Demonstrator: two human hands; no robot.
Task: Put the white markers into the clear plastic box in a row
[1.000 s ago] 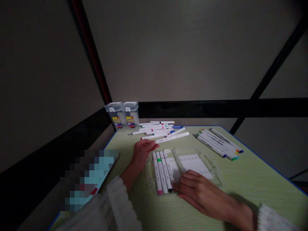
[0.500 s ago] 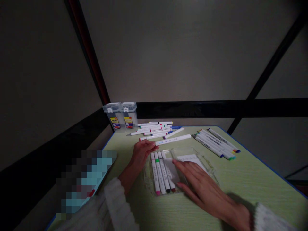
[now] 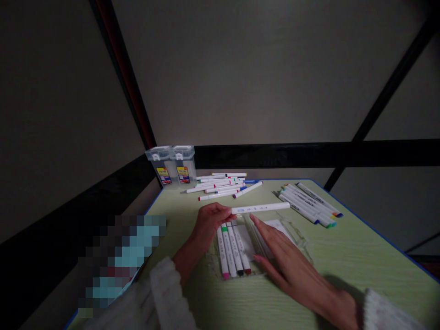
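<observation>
My left hand (image 3: 208,227) pinches one end of a white marker (image 3: 261,208) and holds it level just above the far edge of a clear plastic case (image 3: 295,240). Several markers (image 3: 233,247) with pink, green, black and red caps lie side by side in the left part of that case. My right hand (image 3: 280,254) lies flat on the case beside those markers, fingers stretched out toward the held marker, holding nothing.
A loose heap of white markers (image 3: 220,185) lies at the back of the green table (image 3: 343,266), with two closed clear marker boxes (image 3: 172,165) behind it. A neat row of markers (image 3: 309,204) lies at the back right. A blurred-out item sits at the left edge.
My left hand has lifted the white marker off the table and brought it toward me over the case. My right hand slid forward from the case's near edge onto its middle.
</observation>
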